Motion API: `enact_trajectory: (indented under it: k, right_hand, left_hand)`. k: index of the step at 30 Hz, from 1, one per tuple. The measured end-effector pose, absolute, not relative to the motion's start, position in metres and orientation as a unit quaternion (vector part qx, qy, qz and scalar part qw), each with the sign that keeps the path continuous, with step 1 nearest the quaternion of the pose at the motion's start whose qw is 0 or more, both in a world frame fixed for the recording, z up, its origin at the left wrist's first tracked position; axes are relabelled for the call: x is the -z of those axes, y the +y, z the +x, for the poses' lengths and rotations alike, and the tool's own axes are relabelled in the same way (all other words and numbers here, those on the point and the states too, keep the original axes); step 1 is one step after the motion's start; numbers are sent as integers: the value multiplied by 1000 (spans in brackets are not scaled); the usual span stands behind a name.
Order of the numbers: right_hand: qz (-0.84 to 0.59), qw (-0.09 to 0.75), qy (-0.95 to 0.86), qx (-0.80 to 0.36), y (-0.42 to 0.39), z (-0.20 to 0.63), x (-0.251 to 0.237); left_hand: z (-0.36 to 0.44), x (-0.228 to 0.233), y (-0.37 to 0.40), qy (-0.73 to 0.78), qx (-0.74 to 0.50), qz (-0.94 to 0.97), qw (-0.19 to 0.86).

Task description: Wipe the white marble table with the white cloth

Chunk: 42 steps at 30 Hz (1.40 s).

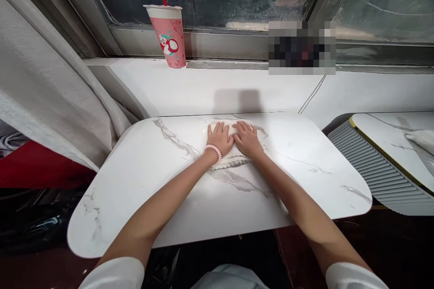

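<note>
A folded white cloth [231, 161] with a scalloped edge lies on a white marble-patterned table [135, 176], toward its far side. My left hand [220, 139] presses flat on the cloth's left part, fingers spread and pointing away from me. A pink coiled band [213, 150] circles that wrist. Beside it, my right hand [248, 139] also rests flat on the cloth with its fingers stretched out. The thumbs come close together in the middle. Both palms hide much of the cloth.
On the window ledge stands a pink paper cup [171, 40] with a red straw. A blurred dark item [301, 48] sits farther right. A grey curtain [57, 67] hangs at the left. At the right is a ribbed cabinet [379, 162] with a marble-patterned top.
</note>
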State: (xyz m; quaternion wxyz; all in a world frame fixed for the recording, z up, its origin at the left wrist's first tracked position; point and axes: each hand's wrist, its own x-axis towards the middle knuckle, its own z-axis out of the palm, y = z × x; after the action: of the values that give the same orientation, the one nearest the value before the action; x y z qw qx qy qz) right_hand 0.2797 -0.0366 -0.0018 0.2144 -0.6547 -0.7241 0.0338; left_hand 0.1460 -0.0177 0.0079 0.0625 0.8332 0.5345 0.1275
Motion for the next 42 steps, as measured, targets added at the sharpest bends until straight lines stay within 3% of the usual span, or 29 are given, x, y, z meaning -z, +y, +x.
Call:
enact_trajectory:
  k: [8,17,23,34,42]
  right_hand:
    - [-652,220,-726,-8,39,281,4]
    - [-662,206,-720,9,46,265,4]
    - [-635,209,-743,-13,-4,239,2]
    - [-596,180,-782,-21,-199,200,-3]
    - [-573,177,-798,-57,-221,159,-2]
  left_hand:
    - [152,-4,52,555,-158,814,60]
    - [137,0,63,540,-170,823,42]
    - [109,0,7,557,-171,813,25]
    - [53,8,-182,502,-168,847,-47]
    - [5,7,-207,513,-187,836,-52]
